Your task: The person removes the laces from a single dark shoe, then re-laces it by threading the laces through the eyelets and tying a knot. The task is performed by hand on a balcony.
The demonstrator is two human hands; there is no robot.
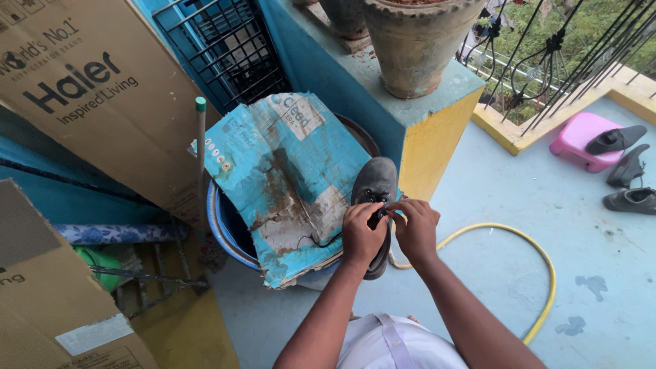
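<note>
– At the near edge of the tub top, both hands together?
– Yes. Left hand [362, 236] curled shut over the lacing of a worn dark grey leather shoe [374, 179], pinching a thin black lace [321, 240]. Right hand [415, 229] closed at the fingertips on the same lace, just beside the left, almost touching it.
– Why so close together?
– Probably for short, tight control of the lace near the eyelets. Loose end trailing off to the left across the card, so slack on that side.
– And the shoe itself?
– Lying toe away from the body, sole down, on a torn, mud-stained blue cardboard sheet [287, 171]. Seemingly put there for height, within easy reach of both arms.
– Under the sheet?
– Round blue tub [220, 225], only its rim showing. Card laid across the mouth like a lid, likely as a flat rest and to stop the shoe dropping in.
– Further out?
– Right behind, a blue and yellow parapet corner [437, 137] with a big weathered clay pot [417, 44] on top. Looping over the pale blue floor [492, 205] to the right, a yellow hose [526, 239]. Well apart at the far right, a low pink plastic stool [577, 140] with one black shoe [615, 140] on it, two more beside it on the floor.
– Left side?
– Large brown cardboard cartons [96, 89] leaning against the wall, a thin stick with a green cap [200, 137] standing next to the tub.
</note>
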